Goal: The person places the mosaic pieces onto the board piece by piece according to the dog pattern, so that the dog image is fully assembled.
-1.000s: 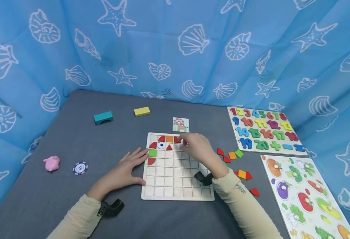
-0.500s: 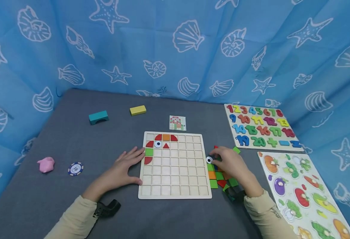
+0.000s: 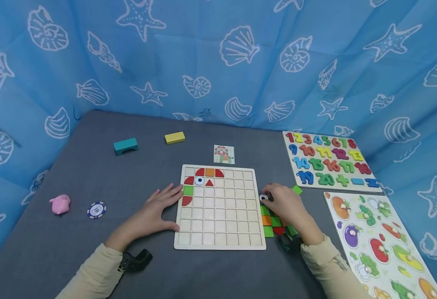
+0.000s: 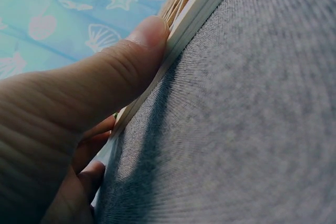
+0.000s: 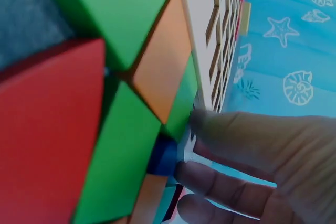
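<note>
1. The right hand point(image 3: 283, 202) pinches an eye tile point(image 3: 263, 197) narrowly between thumb and fingertips, just beside the board's right edge, right of the frame's centre. The tile looks slim and smooth, so a loose pinch could let it slip or turn.
2. Loose tiles point(image 3: 268, 231) crowd under that palm, some tilted in the right wrist view. The low-hanging black wrist mount point(image 3: 291, 243) could scatter them if the forearm sweeps sideways.
3. The left hand point(image 3: 149, 218) lies with fingers spread wide at the left edge of the grid board point(image 3: 220, 226), thumb against its side. Uneven pressure there could shift the board and jolt the seated tiles at its upper left.
4. The board's raised rim stands between the eye tile and the cells; a low path could catch on it.
5. The picture card point(image 3: 223, 154) lies above the board. At the right, the number puzzle point(image 3: 356, 188) and vegetable puzzle point(image 3: 369, 228) limit sideways room. The teal block point(image 3: 125, 145), yellow block point(image 3: 174, 138), pink figure point(image 3: 60, 204) and poker chip point(image 3: 96, 210) lie well apart, toward the left.
</note>
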{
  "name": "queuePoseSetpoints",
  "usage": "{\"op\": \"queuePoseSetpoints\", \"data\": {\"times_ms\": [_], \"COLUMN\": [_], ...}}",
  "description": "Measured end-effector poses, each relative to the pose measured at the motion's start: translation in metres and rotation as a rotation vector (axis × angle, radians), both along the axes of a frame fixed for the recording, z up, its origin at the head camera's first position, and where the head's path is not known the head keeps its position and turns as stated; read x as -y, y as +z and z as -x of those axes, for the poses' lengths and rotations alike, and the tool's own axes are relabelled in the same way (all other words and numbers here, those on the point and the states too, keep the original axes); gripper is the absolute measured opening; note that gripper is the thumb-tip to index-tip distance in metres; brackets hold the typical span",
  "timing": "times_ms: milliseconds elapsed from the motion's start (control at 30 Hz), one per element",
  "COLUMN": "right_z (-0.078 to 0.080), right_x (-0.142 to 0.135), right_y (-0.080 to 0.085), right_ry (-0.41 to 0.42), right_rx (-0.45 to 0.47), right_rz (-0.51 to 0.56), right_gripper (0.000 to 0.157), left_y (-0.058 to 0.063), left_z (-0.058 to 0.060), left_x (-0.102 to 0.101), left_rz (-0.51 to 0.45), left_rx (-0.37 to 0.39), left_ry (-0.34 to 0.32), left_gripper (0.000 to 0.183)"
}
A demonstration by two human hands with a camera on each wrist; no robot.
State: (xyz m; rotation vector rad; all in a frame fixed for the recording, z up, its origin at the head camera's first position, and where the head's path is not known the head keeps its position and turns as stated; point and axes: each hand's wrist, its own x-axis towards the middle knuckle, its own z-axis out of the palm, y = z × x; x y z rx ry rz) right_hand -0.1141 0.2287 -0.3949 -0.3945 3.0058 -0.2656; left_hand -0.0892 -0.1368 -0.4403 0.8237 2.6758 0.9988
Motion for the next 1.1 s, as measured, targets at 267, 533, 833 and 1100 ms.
{"op": "queuePoseSetpoints", "data": {"times_ms": [267, 533, 833, 1100], "right_z": [0.008, 0.03, 0.052, 0.056], "right_x": [0.005, 0.06, 0.108, 0.111], "right_y": [0.004, 0.016, 0.009, 0.009], "right_ry": [0.023, 0.131, 0.273, 0.279], "right_rx": [-0.048, -0.086, -0.012, 0.041], "right_rz": [-0.028, 0.041, -0.013, -0.02], "right_gripper": [0.018, 0.023, 0.018, 0.018], "left_y": [0.001, 0.002, -0.001, 0.003], "left_z": [0.0, -0.001, 0.0, 0.0], "left_x": [0.002, 0.003, -0.001, 0.0], "left_rz": [0.012, 0.01, 0.034, 0.012], "left_rx": [0.011, 0.007, 0.016, 0.025], "left_ry": [0.004, 0.008, 0.014, 0.01], "left_gripper": [0.095, 0.096, 0.095, 0.096]}}
